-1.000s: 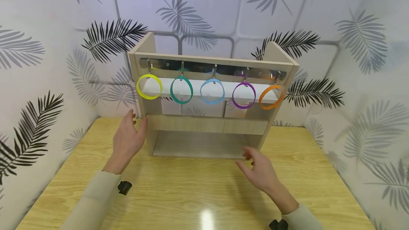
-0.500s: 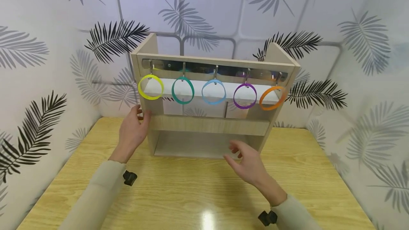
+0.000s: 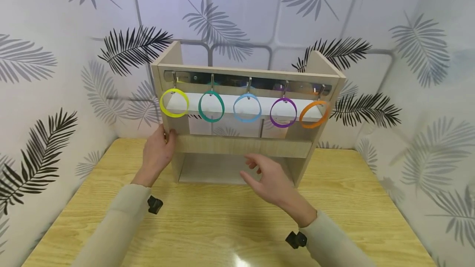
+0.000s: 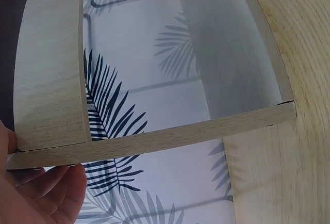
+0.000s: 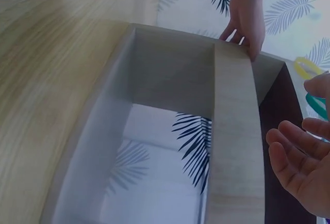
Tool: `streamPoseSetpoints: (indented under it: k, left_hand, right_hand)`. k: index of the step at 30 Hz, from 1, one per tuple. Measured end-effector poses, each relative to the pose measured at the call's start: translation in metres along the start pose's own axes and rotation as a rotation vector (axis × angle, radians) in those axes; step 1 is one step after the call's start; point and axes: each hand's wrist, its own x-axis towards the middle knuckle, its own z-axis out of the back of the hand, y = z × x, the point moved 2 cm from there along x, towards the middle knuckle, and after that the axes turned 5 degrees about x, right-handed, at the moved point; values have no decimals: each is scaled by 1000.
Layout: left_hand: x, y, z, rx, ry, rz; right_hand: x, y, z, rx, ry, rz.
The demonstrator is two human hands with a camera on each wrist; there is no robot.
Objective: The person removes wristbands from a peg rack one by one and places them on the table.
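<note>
A pale wooden rack (image 3: 241,146) stands upright on the table. My left hand (image 3: 158,150) grips its left side panel (image 4: 206,127), thumb on the front side and fingers behind the edge, as the left wrist view shows. My right hand (image 3: 270,179) hovers in front of the lower opening, fingers loosely bent and holding nothing. Along the top, a metal strip (image 3: 230,80) with hooks carries several coloured rings: a yellow ring (image 3: 176,115), a green ring (image 3: 211,120), a light blue ring (image 3: 247,120), a purple ring (image 3: 283,126) and an orange ring (image 3: 312,126).
The wood-grain table (image 3: 208,217) extends in front of the rack and to both sides. Behind it rises a wall (image 3: 237,15) with a leaf pattern. A white shelf (image 3: 230,104) lies behind the hanging rings.
My left hand has come right onto the rack's left side panel and now grips it. My right hand has moved left and slightly up in front of the rack. The rings still hang.
</note>
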Motion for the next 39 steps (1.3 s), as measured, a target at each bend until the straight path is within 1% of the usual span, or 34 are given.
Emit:
streamPoseSetpoints:
  k: [8,16,21,24,29,35,39]
  left_hand:
    - [1,-1,0,8,-9,11]
    - [2,-1,-2,13,-19,4]
    - [3,2,-4,2,-20,30]
    - [2,4,-7,-6,-20,37]
    - [1,5,-10,-12,-31,27]
    - [0,4,-9,-8,-35,22]
    - [0,4,-10,-13,-39,19]
  right_hand:
    - [29,16,-3,16,-16,57]
    - [54,28,-6,50,-32,83]
    - [68,36,-9,94,-40,103]
    - [76,41,-9,127,-43,111]
    - [87,45,-11,164,-43,129]
    - [98,51,-12,166,-68,156]
    - [108,56,-12,155,-81,188]
